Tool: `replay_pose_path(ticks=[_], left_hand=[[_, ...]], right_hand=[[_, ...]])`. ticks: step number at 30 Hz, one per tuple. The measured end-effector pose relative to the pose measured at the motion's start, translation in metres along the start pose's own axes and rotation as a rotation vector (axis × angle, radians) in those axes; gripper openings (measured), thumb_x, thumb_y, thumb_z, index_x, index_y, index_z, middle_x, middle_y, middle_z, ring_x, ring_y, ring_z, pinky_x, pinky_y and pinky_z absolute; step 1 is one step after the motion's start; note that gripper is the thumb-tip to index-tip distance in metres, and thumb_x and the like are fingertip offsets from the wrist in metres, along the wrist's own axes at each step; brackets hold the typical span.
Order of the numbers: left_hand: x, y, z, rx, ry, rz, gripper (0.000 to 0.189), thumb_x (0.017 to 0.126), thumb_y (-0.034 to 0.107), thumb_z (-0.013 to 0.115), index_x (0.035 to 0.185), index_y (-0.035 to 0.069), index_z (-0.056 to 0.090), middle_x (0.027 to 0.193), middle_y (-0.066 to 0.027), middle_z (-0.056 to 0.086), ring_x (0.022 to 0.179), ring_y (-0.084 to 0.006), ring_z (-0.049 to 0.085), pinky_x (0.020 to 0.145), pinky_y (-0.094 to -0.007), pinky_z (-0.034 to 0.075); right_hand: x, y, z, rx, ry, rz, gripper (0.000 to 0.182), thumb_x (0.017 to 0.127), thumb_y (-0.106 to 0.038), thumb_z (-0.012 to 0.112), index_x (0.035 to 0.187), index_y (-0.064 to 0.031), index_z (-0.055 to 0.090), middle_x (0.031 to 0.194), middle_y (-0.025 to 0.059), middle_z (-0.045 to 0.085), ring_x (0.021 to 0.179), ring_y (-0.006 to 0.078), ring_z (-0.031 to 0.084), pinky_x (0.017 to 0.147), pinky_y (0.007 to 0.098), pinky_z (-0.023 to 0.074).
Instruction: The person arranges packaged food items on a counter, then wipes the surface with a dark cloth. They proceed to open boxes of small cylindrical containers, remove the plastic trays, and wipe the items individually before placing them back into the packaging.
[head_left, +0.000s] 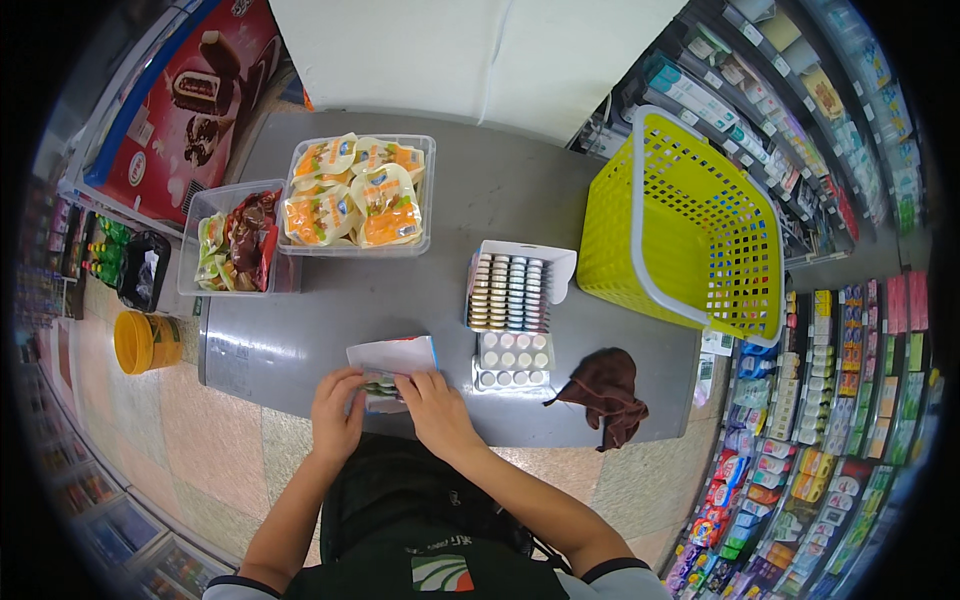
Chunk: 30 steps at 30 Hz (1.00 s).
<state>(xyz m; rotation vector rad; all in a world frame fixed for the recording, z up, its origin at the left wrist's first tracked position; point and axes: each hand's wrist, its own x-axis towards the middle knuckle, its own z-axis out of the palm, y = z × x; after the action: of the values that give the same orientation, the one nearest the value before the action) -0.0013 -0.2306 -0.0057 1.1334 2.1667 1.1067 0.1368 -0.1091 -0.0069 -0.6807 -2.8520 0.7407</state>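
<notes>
Near the front edge of the grey table (450, 292), my left hand (337, 409) and my right hand (437, 412) grip the two sides of a small opened cardboard box (397, 355). Its white flap points away from me, and small green items show between my fingers. To the right stands another open box (510, 289) packed with rows of small capped containers. Right in front of it lie clear blister trays (514, 360) of white-capped containers. A crumpled dark brown cloth (609, 394) lies farther right.
A yellow-green plastic basket (675, 232) stands at the table's right. At the back left are a clear bin of orange-and-white packets (356, 193) and a smaller bin of snack packs (236, 247). A yellow bucket (146, 343) is on the floor; stocked shelves (810, 420) line the right.
</notes>
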Motion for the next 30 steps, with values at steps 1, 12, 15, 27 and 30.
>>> replay_pose_path(ticks=[1,12,15,27,30], left_hand=[[0.003,0.007,0.000,0.073,0.008,0.059,0.038,0.074,0.009,0.065,0.111,0.007,0.057,0.115,-0.0147,0.052,0.111,-0.0357,0.046,0.094,-0.0450,0.037],[-0.007,0.009,0.015,0.577,-0.207,0.080,0.059,0.055,0.015,0.080,0.109,0.020,0.058,0.115,-0.0054,0.049,0.119,-0.0363,0.038,0.097,-0.0684,0.021],[-0.004,0.016,0.014,0.597,-0.209,0.086,0.055,0.055,0.013,0.079,0.106,0.019,0.059,0.112,-0.0055,0.050,0.118,-0.0355,0.038,0.097,-0.0685,0.022],[-0.017,0.107,0.106,-0.636,-0.353,-0.501,0.071,0.072,0.020,0.073,0.129,-0.001,0.036,0.122,-0.0182,0.046,0.116,-0.0300,0.044,0.098,-0.0386,0.036],[-0.008,0.088,0.146,-0.677,-0.233,-0.512,0.081,0.074,0.021,0.072,0.135,-0.005,0.026,0.123,-0.0191,0.047,0.117,-0.0286,0.044,0.100,-0.0378,0.035]], right_hand=[[-0.001,0.002,-0.002,0.046,-0.034,0.006,0.039,0.074,-0.004,0.056,0.113,-0.0046,0.053,0.103,0.0092,0.049,0.099,0.0276,0.052,0.067,0.0346,0.0509],[-0.050,0.084,-0.064,0.276,0.525,0.604,0.023,0.079,-0.014,0.064,0.100,-0.0044,0.061,0.088,0.0106,0.062,0.080,0.0267,0.062,0.072,0.0329,0.0485],[-0.067,0.150,-0.056,0.537,0.511,0.947,0.031,0.083,-0.029,0.062,0.101,-0.0041,0.061,0.089,0.0107,0.064,0.080,0.0272,0.063,0.073,0.0341,0.0482],[-0.047,0.157,-0.068,0.347,-0.061,0.830,0.068,0.066,-0.042,0.075,0.120,-0.0070,0.053,0.113,0.0140,0.060,0.102,0.0299,0.059,0.084,0.0379,0.0471],[-0.051,0.141,-0.067,0.296,-0.014,0.797,0.065,0.062,-0.030,0.080,0.116,-0.0062,0.053,0.111,0.0136,0.059,0.103,0.0302,0.057,0.085,0.0378,0.0462]])
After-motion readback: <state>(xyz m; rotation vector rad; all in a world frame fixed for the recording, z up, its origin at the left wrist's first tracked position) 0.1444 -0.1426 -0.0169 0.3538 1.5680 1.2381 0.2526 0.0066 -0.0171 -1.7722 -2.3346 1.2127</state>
